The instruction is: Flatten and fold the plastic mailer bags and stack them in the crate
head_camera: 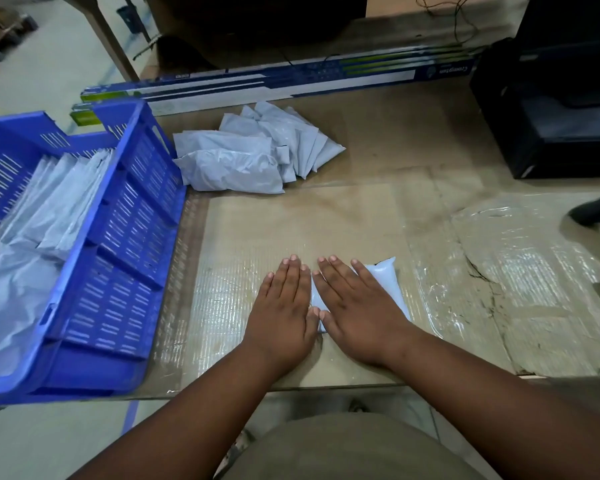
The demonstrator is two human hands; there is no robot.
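Both hands' fingers [293,271] atop mailer bag [381,277]

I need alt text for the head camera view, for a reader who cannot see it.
Both hands, left hand and right hand, press flat on a small white plastic mailer bag on a cardboard-covered table. A blue slatted plastic crate at the left holds folded bags, and a pile of white mailer bags lies behind.

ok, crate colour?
Blue crate, slotted sides, seen in the head view.
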